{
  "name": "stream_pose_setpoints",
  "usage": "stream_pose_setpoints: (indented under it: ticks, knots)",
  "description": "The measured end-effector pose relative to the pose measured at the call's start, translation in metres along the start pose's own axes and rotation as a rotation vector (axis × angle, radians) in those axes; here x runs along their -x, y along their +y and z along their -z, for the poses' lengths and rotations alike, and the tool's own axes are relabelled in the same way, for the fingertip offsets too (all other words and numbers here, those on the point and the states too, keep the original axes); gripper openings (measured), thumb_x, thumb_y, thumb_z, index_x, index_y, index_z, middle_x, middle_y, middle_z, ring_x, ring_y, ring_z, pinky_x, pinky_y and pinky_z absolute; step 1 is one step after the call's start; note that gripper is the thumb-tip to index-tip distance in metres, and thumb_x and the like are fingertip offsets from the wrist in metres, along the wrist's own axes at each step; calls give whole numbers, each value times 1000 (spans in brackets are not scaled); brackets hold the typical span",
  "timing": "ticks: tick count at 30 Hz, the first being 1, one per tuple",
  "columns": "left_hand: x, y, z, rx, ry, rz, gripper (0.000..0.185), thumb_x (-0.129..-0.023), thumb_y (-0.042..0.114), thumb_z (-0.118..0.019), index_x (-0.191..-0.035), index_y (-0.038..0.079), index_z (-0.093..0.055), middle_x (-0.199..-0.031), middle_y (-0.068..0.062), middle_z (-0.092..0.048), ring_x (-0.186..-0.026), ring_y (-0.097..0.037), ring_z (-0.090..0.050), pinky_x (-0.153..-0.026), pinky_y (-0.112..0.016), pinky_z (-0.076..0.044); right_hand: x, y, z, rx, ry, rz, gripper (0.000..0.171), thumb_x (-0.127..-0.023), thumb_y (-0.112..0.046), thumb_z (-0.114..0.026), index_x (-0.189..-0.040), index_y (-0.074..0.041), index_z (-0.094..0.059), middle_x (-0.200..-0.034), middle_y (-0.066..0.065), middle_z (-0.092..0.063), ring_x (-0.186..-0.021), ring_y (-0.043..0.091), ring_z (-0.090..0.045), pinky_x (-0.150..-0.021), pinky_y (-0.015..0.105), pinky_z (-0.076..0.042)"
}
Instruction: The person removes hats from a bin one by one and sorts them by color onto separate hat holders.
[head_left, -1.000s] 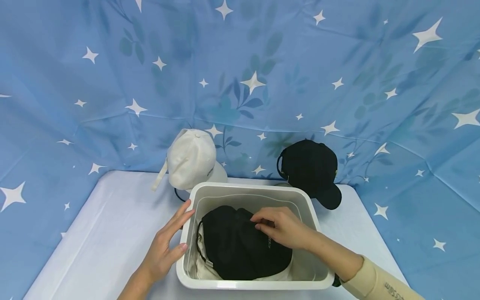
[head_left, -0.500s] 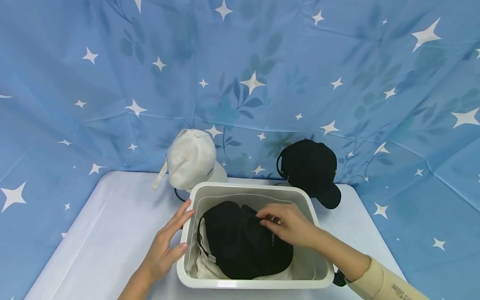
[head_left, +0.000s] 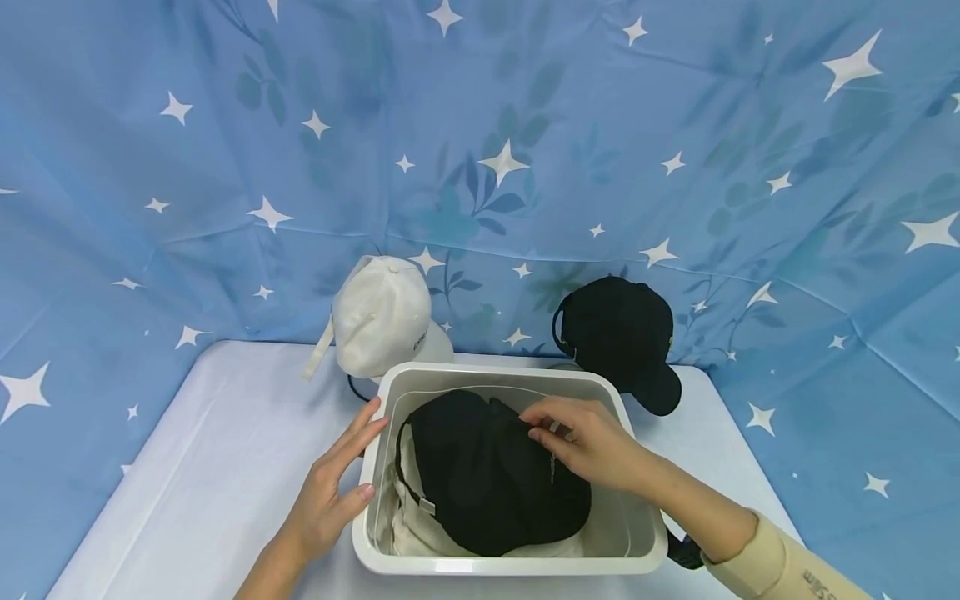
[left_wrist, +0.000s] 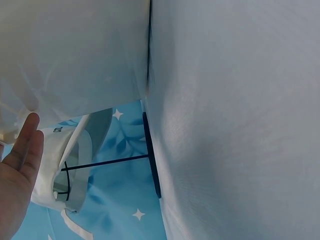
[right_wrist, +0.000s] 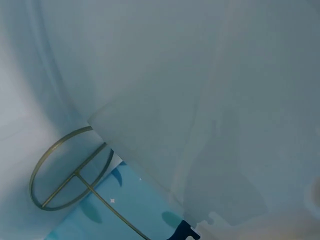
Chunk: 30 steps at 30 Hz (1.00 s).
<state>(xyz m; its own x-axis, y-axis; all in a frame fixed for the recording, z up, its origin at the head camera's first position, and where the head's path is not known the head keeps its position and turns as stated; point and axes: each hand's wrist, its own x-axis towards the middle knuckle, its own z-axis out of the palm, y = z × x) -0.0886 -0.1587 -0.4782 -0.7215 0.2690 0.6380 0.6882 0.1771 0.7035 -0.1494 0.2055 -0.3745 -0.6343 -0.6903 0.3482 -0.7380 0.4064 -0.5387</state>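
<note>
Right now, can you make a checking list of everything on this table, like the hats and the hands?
Surface: table under a pale cloth.
Job's things: black cap in the white bin, lying on a white cap.
Clutter: white hat and black hat on wire stands behind the bin.
Grippers: right hand pinches the black cap's top; left hand rests flat against the bin's left wall.
Cables: nothing seen.
Surroundings: blue star cloth behind.
</note>
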Motion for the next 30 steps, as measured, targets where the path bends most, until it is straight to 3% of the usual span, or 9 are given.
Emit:
stream_pose_setpoints:
  ticks: [20,30]
  knots:
    - [0,0,-1,-4,8,-10,67,-88,9,-54,-153,-5,-47,-166,-25,-32,-156,-29,-32,-119,-24,-28,-2,-5,13,65,99,112,42,-82,18,-75,-114,-8,-71,-103,0,-74,-83,11,-66,-75,18,-56]
    - [2,-1,-2,13,9,9,66,-88,6,-53,-152,-6,-47,-167,-25,-30,-156,-28,-30,-119,-23,-28,-2,-10,22,79,120,119,41,-82,18,-75,-113,-7,-71,-105,2,-75,-84,11,-68,-75,17,-56]
